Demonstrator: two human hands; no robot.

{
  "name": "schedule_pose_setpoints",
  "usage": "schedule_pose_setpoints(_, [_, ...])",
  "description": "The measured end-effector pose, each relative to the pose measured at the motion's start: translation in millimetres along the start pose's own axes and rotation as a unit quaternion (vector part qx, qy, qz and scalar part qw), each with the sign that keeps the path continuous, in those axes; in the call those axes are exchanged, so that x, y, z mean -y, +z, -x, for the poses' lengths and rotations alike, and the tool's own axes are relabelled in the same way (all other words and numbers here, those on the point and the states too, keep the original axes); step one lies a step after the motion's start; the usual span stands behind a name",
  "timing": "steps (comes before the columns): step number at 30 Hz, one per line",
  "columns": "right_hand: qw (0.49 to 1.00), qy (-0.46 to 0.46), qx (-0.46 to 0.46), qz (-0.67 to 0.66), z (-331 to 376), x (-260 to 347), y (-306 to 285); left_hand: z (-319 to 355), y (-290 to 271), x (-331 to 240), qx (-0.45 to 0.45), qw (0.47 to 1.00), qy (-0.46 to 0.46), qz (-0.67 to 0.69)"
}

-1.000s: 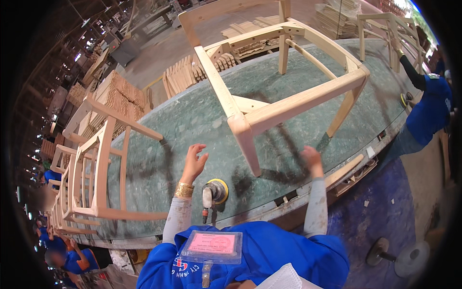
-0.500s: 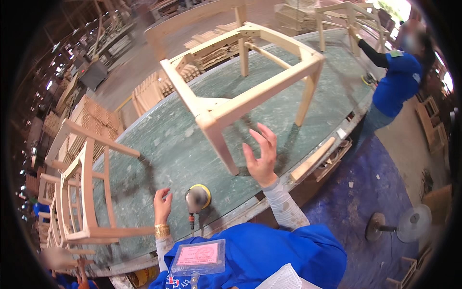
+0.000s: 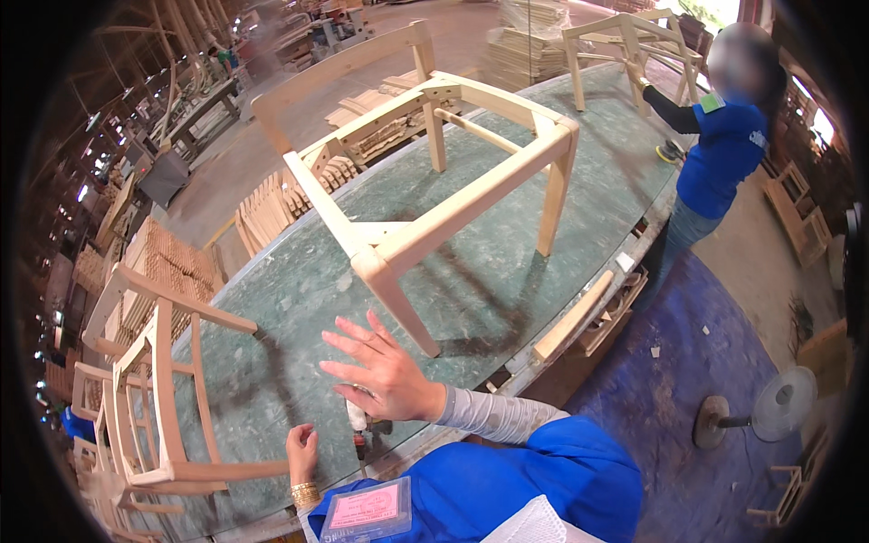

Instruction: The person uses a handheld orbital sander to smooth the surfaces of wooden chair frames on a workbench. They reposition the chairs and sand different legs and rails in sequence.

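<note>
A bare wooden chair frame [image 3: 471, 210] stands upright on the green-topped table [image 3: 299, 299], with no seat panel in it. My right hand [image 3: 389, 376] is open, fingers spread, in front of the chair's near leg and above a small round sander [image 3: 357, 418]. That hand hides most of the sander; its pale body and the red fitting of its hose show below. Lower left, my left hand [image 3: 301, 452] has its fingers curled in, with nothing visible in them. It is beside the sander, near a leg of another chair frame [image 3: 163, 389].
Several chair frames crowd the left end. At the far right, a co-worker [image 3: 724, 158] in blue touches another chair frame [image 3: 625, 45]; a yellow-rimmed sander [image 3: 670, 151] lies nearby. A wooden strip [image 3: 573, 317] rests along the near edge. A fan [image 3: 783, 404] stands right; stacked wood [image 3: 528, 54] lies beyond.
My right hand has moved left and down from beside the chair's near leg to over the sander. My left hand has dropped slightly, its fingers more curled. The view has shifted a little.
</note>
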State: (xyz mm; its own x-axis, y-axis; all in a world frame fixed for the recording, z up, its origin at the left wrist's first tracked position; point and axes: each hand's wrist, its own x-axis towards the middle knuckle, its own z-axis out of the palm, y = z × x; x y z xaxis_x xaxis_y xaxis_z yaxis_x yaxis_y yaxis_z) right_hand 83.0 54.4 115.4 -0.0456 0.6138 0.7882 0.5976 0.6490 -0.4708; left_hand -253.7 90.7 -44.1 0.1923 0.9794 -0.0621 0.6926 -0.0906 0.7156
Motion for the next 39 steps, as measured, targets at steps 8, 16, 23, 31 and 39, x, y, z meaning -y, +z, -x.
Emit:
schedule_pose_setpoints(8, [0.973, 0.131, 0.138, -0.134, 70.0, -46.7, 10.8, 43.1, -4.2, -34.7, -0.004, 0.999, -0.04, -0.02])
schedule_pose_setpoints(16, [0.917, 0.16, 0.286, -0.227, 90.0, -31.0, 75.8, 155.3, -55.6, 11.2, -0.12, 0.953, -0.277, 0.024])
schedule_pose_setpoints(23, [0.903, 0.27, 0.251, -0.219, 93.1, -3.8, 206.3, 119.2, -113.8, 77.4, -0.196, 0.966, -0.155, 0.069])
schedule_pose_setpoints(31, [0.682, 0.555, 0.051, -0.474, -9.5, 10.9, 365.5, 29.4, -83.5, 58.4, -0.148, 0.931, -0.022, 0.333])
schedule_pose_setpoints(39, [0.48, 0.508, -0.006, -0.715, -48.0, 24.4, 401.8, 121.6, -118.0, 91.8, -0.194, 0.895, 0.068, 0.397])
